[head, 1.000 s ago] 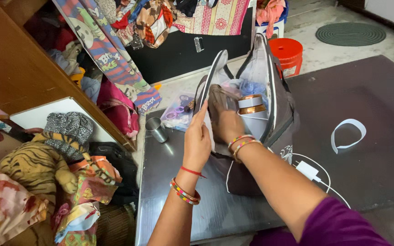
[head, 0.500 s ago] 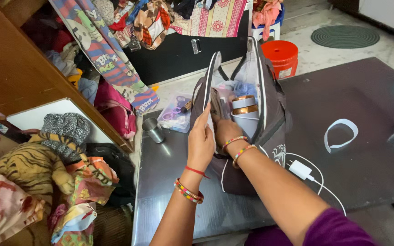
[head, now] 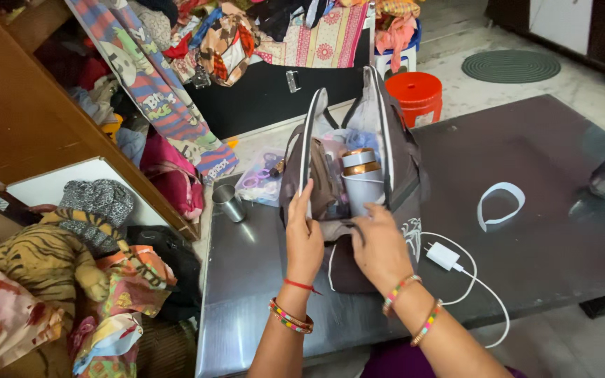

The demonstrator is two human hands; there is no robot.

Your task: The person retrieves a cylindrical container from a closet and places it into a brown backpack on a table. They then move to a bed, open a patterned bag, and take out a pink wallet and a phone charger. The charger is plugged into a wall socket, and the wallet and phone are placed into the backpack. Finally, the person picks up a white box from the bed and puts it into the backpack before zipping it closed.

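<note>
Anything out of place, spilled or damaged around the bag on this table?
Nothing looks spilled or damaged. The open bag stands upright between the left hand and right hand, a flask upright inside. Only oddity: the charger's cable loops over the table's front edge.

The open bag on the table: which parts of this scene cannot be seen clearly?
Head view:
- Bottom of the bag: hidden by its walls and both hands.
- Bottle: lower part sunk inside the bag.
- Left hand fingertips: behind the bag's edge.
- Charger cable: end cut off by the table edge.
</note>
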